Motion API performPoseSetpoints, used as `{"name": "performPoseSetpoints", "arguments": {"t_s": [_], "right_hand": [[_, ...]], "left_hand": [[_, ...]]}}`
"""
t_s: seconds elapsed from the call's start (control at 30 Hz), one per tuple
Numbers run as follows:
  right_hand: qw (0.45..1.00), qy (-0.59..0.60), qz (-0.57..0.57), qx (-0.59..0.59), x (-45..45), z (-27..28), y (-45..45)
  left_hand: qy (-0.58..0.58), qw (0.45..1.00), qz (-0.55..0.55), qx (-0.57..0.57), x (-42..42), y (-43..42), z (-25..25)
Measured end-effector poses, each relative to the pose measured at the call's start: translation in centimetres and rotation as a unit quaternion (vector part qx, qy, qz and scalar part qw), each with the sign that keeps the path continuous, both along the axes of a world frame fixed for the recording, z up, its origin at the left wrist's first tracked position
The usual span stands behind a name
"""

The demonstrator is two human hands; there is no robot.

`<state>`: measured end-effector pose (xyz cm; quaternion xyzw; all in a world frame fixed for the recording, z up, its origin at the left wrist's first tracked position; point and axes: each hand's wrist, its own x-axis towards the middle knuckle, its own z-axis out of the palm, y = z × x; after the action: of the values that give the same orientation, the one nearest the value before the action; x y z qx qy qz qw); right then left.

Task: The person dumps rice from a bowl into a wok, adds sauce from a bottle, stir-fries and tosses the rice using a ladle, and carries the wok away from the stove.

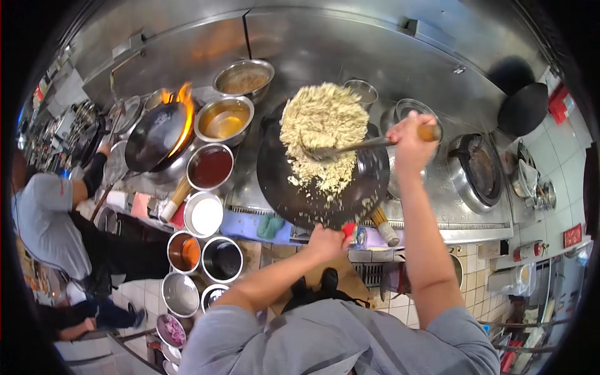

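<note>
A big dark wok (281,187) stands at the middle of the steel range. Pale yellow chopped food (325,119) is heaped high over its far side, with loose bits on the near wall. My right hand (414,139) is closed round the wooden-ended handle of a metal ladle (324,152), whose bowl is at the heap's lower left. At the wok's near rim, my left hand (329,242) is closed on the wok's handle, which the fingers mostly hide, beside a red thing (349,230).
Left of the wok are bowls of amber liquid (224,120), dark red sauce (210,167) and white contents (204,215). Farther left, flames rise at another wok (156,140), near a co-worker (50,206). An empty burner (478,169) is at right.
</note>
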<state>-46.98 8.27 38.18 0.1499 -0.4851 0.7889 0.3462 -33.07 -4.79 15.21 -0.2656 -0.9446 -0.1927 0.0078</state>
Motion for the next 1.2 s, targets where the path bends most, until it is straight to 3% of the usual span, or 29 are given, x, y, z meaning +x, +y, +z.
{"name": "performPoseSetpoints", "arguments": {"t_s": [0.07, 0.1, 0.13, 0.17, 0.23, 0.3, 0.33, 0.4, 0.43, 0.47, 0.5, 0.53, 0.57, 0.6, 0.67, 0.73, 0.8, 0.87, 0.93, 0.97, 1.0, 1.03, 1.07, 1.13, 1.2], "right_hand": [[0.986, -0.148, 0.038, 0.071, 1.6, 3.6, 1.4], [0.99, -0.107, 0.045, 0.077, 2.8, 6.1, 2.1], [0.993, -0.067, 0.054, 0.084, 3.6, 7.5, 2.4], [0.992, -0.071, 0.059, 0.082, 3.4, 7.1, 1.9], [0.996, -0.057, -0.003, 0.064, 2.2, 6.7, 0.5], [0.995, -0.051, -0.068, 0.05, -1.1, 0.1, -2.4], [0.999, 0.004, -0.037, 0.029, -1.5, -1.7, -2.2], [0.999, 0.011, -0.043, 0.026, 0.1, -0.9, -1.4], [0.998, -0.019, -0.012, 0.055, 0.7, 0.4, -0.6], [0.995, -0.053, 0.02, 0.084, 1.5, 2.0, 0.3], [0.992, -0.07, 0.048, 0.094, 2.6, 3.9, 1.3], [0.989, -0.082, 0.075, 0.102, 3.4, 6.1, 1.9], [0.993, -0.057, 0.056, 0.091, 4.5, 8.5, 1.8], [0.996, -0.031, 0.033, 0.078, 5.4, 9.8, 1.7], [0.997, -0.032, -0.003, 0.075, 3.3, 7.4, 0.4], [0.994, -0.045, -0.077, 0.069, -0.4, 0.6, -2.2], [0.996, -0.019, -0.078, 0.046, -0.5, -0.4, -1.8], [0.997, 0.001, -0.078, 0.027, 0.5, -0.1, -0.6], [0.99, -0.111, 0.061, 0.058, 1.6, 3.4, 1.1], [0.989, -0.094, 0.052, 0.104, 2.8, 5.5, 1.1], [0.992, -0.063, 0.056, 0.098, 3.5, 7.5, 1.7], [0.994, -0.041, 0.054, 0.083, 3.6, 8.6, 1.5], [0.996, -0.019, 0.048, 0.066, 3.8, 9.1, 1.2], [0.994, -0.052, -0.059, 0.076, 0.2, 4.0, -1.0], [0.997, -0.044, -0.057, 0.028, -2.1, -2.3, -1.6]], "left_hand": [[0.01, 0.999, -0.019, 0.028, 0.9, -0.5, 8.0], [0.013, 1.0, -0.011, 0.019, -1.2, -0.5, 11.9], [0.132, 0.99, -0.018, 0.05, -4.4, -0.8, 12.6], [0.108, 0.989, 0.005, 0.104, -6.5, -0.7, 14.6], [0.142, 0.985, 0.009, 0.096, -9.3, 0.1, 10.8], [0.144, 0.985, 0.052, 0.084, -8.3, 0.7, 3.3], [0.145, 0.982, 0.087, 0.079, -6.3, 1.2, 0.7], [0.02, 0.999, 0.045, 0.022, -1.2, 0.0, 0.2], [0.035, 0.999, 0.013, 0.04, 0.6, -0.4, 1.0], [0.046, 0.997, -0.018, 0.058, 2.3, -0.6, 2.8], [-0.101, 0.994, -0.036, -0.024, 1.6, -0.6, 9.5], [-0.049, 0.999, -0.014, 0.0, -0.4, -0.9, 12.5], [0.093, 0.995, -0.01, 0.039, -3.0, -1.1, 13.3], [0.1, 0.991, -0.004, 0.09, -5.9, -1.1, 14.7], [0.159, 0.985, -0.006, 0.068, -9.1, 0.1, 11.4], [0.149, 0.983, 0.052, 0.09, -8.9, 1.3, 3.9], [0.107, 0.99, 0.072, 0.051, -5.1, 1.5, -0.1], [-0.011, 1.0, 0.025, -0.014, -0.4, 0.3, 1.2], [0.094, 0.993, -0.025, 0.063, 1.1, -0.7, 4.4], [-0.052, 0.997, -0.04, -0.034, -0.9, -1.0, 11.5], [-0.088, 0.996, 0.001, -0.033, -2.9, -1.1, 14.7], [0.046, 0.997, 0.021, 0.059, -5.5, -1.1, 14.4], [0.089, 0.995, 0.011, 0.049, -8.4, -0.7, 13.5], [0.146, 0.988, 0.012, 0.052, -10.7, -0.4, 9.2], [0.133, 0.987, 0.067, 0.059, -8.9, 0.2, 3.1]]}}
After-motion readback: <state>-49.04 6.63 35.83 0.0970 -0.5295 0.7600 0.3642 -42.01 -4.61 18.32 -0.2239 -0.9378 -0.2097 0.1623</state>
